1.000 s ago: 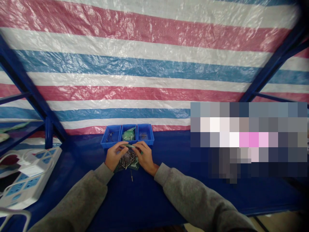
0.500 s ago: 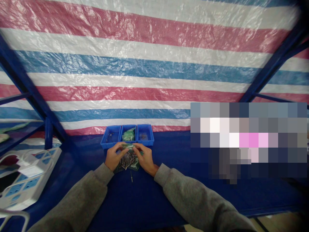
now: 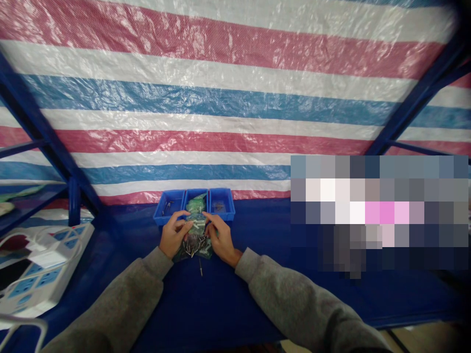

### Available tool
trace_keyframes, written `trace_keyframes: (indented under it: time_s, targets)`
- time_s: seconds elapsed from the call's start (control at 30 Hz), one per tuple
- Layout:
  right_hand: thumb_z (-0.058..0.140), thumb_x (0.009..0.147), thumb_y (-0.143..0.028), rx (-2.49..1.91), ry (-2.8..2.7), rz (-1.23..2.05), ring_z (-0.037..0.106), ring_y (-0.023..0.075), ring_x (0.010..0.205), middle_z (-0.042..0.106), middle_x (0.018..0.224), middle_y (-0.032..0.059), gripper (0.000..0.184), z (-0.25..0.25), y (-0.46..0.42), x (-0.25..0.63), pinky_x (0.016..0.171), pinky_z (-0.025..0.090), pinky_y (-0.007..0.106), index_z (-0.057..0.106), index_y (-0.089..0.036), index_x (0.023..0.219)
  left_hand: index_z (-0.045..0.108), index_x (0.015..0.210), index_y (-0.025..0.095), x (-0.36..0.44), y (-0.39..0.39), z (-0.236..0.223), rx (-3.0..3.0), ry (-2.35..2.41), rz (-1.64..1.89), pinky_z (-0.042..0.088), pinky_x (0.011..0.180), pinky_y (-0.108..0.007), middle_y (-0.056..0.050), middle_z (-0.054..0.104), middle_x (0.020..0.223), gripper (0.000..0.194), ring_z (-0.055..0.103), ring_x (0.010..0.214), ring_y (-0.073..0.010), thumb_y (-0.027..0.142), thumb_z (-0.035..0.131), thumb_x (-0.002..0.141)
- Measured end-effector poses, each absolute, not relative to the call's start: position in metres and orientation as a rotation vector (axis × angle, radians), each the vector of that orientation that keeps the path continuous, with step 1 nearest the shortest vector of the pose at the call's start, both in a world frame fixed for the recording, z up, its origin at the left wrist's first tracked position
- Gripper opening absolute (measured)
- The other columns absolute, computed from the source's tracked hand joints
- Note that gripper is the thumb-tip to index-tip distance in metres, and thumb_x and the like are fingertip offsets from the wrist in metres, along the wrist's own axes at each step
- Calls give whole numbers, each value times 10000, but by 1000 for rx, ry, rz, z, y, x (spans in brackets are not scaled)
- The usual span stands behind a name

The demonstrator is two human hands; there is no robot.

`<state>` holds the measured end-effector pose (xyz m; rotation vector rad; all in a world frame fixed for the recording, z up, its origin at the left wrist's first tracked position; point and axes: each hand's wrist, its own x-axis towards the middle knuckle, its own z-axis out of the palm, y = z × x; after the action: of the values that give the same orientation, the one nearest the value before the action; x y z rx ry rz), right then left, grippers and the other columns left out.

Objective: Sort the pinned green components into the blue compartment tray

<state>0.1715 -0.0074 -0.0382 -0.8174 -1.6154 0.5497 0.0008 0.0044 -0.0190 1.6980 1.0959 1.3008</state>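
Note:
A see-through, greenish plastic bag (image 3: 196,226) full of metal pieces that look like pop rivets (image 3: 194,245) is between my hands. Its upper part stands up towards the bins. My left hand (image 3: 172,236) pinches the bag's left side between thumb and fingers. On the opposite side, my right hand (image 3: 222,238) has its thumb and curled fingers closed on the bag's edge. One loose rivet (image 3: 200,267) lies on the blue table just in front of the bag. My fingers hide parts of both edges.
Behind the bag stand three joined blue bins: the left bin (image 3: 161,215) with a few small pieces, the middle one holding a green plastic bag (image 3: 196,203), the right bin (image 3: 231,208) with small parts. White power strips (image 3: 69,272) lie left; blurred blocks cover the right.
The bag's upper part now shows taller between my hands, and my fingers have moved apart from its top towards its sides. The loose rivet lies where it was.

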Motion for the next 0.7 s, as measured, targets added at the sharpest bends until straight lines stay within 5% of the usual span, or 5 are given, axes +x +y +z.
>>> trace_keyframes:
  time_s: [0.13, 0.4, 0.7]
  targets:
    - [488, 854, -164, -846, -1620, 461, 565, 162, 902, 583, 1001, 57, 263, -35, -7, 171, 772, 472, 277, 643, -240, 1051, 569, 926, 159, 1, 3, -18, 1707, 1076, 1288, 404, 449, -220, 31, 559, 551, 256, 497, 422, -102, 393, 533, 826]
    - [497, 878, -250, -901, -1570, 487, 554, 139, 730, 599, 865, 39, 195, -33, -8, 170, 650, 450, 244, 632, -206, 1011, 648, 940, 173, -2, 4, -9, 2098, 1232, 1302, 464, 653, -263, -40, 645, 808, 277, 579, 678, -159, 394, 581, 788]
    - [415, 897, -204, -935, -1523, 426, 568, 159, 833, 623, 914, 49, 235, -35, -6, 170, 743, 446, 273, 629, -194, 995, 655, 907, 175, -5, 60, -3, 2380, 1501, 1300, 408, 679, -277, -39, 644, 752, 293, 559, 691, -176, 425, 532, 820]
